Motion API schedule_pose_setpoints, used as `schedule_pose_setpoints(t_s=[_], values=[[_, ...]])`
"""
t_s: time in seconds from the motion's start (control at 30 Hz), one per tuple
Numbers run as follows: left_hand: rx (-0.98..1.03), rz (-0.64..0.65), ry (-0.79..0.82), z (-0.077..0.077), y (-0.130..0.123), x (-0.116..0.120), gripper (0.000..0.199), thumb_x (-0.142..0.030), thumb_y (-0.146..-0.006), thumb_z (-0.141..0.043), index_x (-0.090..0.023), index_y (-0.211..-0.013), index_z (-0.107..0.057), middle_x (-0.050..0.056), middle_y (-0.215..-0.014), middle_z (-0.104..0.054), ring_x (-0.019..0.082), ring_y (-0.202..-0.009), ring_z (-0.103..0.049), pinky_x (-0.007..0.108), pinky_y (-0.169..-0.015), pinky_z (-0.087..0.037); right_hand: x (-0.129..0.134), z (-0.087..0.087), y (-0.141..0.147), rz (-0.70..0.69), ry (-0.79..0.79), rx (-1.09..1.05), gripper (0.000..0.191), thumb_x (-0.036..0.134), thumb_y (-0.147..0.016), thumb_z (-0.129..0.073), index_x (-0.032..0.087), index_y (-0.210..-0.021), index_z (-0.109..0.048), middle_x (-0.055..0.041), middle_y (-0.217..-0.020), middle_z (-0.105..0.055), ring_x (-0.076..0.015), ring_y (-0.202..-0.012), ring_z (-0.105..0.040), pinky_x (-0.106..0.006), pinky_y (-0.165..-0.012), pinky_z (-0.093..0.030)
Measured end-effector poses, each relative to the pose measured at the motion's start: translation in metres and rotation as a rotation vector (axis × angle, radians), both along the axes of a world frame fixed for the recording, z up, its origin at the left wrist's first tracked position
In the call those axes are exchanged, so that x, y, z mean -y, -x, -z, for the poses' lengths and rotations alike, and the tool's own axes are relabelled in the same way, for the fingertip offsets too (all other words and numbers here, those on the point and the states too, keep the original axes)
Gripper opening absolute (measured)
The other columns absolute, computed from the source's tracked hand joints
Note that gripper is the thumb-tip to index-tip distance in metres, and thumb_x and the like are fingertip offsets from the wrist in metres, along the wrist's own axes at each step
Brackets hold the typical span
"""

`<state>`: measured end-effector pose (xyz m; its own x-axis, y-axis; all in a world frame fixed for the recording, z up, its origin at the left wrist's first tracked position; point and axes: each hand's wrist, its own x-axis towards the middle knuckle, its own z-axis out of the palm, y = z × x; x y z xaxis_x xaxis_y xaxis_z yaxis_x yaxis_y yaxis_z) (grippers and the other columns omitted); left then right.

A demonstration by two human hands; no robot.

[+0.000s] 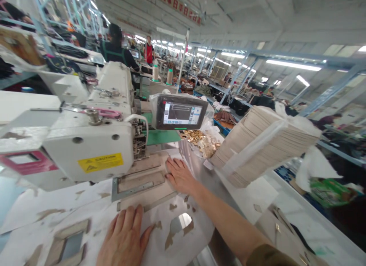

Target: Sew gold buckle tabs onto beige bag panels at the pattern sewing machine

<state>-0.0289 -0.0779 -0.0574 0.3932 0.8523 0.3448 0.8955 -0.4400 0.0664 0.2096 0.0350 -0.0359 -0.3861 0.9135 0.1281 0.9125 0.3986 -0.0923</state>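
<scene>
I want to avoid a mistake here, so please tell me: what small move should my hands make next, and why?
Probably smooth the white sheet with the left hand, because the right hand rests at the edge of the framed sewing template in front of the sewing machine.

This is a factory sewing floor. An industrial sewing machine (85,144), thread cones (155,72) and long rows of workbenches (231,106) fill it.
</scene>
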Motion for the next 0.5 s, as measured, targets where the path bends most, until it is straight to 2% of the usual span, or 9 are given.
schedule_pose_setpoints(t_s=[0.17, 0.23, 0.3, 0.37, 0.43, 0.5], values=[[-0.015, 0.007, -0.036, 0.005, 0.002, 0.000, 0.048, -0.043, -0.089, -0.048, -0.009, -0.120, -0.062, 0.018, -0.112, -0.063, 0.034, -0.105, -0.057, 0.050, -0.087, -0.048, 0.001, 0.003, -0.002, -0.031, -0.040, -0.027, 0.050, 0.035, -0.097, -0.044, 0.014, -0.143, -0.043, -0.0110, -0.152, -0.040, -0.0267, -0.138, -0.032, -0.048, -0.114, -0.025], [-0.013, 0.005, -0.029, 0.007, 0.003, 0.001, 0.048, -0.045, -0.089, -0.049, -0.011, -0.121, -0.061, 0.017, -0.114, -0.063, 0.033, -0.106, -0.057, 0.050, -0.089, -0.048, -0.008, 0.006, -0.006, -0.068, -0.053, -0.092, 0.048, 0.033, -0.095, -0.049, 0.014, -0.139, -0.047, -0.0123, -0.147, -0.046, -0.0255, -0.134, -0.038, -0.046, -0.113, -0.029], [-0.010, 0.009, -0.030, 0.011, 0.005, 0.001, 0.047, -0.046, -0.089, -0.050, -0.013, -0.120, -0.061, 0.016, -0.116, -0.064, 0.033, -0.107, -0.057, 0.049, -0.091, -0.048, -0.027, 0.004, -0.014, -0.059, -0.071, -0.174, 0.043, 0.027, -0.094, -0.050, 0.013, -0.134, -0.051, -0.0134, -0.137, -0.056, -0.0228, -0.127, -0.048, -0.041, -0.108, -0.037], [-0.011, 0.011, -0.049, 0.017, 0.007, 0.001, 0.046, -0.046, -0.088, -0.051, -0.015, -0.121, -0.062, 0.015, -0.117, -0.065, 0.032, -0.108, -0.058, 0.047, -0.092, -0.048, -0.057, -0.005, -0.028, 0.069, -0.118, -0.198, 0.036, 0.018, -0.094, -0.047, 0.011, -0.128, -0.056, -0.0141, -0.125, -0.064, -0.0209, -0.116, -0.058, -0.037, -0.101, -0.045], [-0.012, 0.014, -0.080, 0.025, 0.010, -0.001, 0.046, -0.046, -0.088, -0.052, -0.015, -0.121, -0.062, 0.014, -0.117, -0.066, 0.031, -0.108, -0.059, 0.046, -0.092, -0.048, -0.090, -0.023, -0.042, 0.225, -0.188, -0.135, 0.031, 0.010, -0.094, -0.044, 0.010, -0.120, -0.062, -0.0148, -0.115, -0.068, -0.0209, -0.106, -0.063, -0.035, -0.094, -0.049], [-0.018, 0.019, -0.088, 0.033, 0.012, -0.003, 0.046, -0.045, -0.087, -0.053, -0.016, -0.122, -0.062, 0.014, -0.118, -0.067, 0.030, -0.108, -0.060, 0.044, -0.092, -0.049, -0.118, -0.044, -0.050, 0.258, -0.248, -0.061, 0.026, 0.011, -0.094, -0.049, 0.011, -0.115, -0.064, -0.0142, -0.111, -0.068, -0.0213, -0.101, -0.064, -0.036, -0.090, -0.051]])
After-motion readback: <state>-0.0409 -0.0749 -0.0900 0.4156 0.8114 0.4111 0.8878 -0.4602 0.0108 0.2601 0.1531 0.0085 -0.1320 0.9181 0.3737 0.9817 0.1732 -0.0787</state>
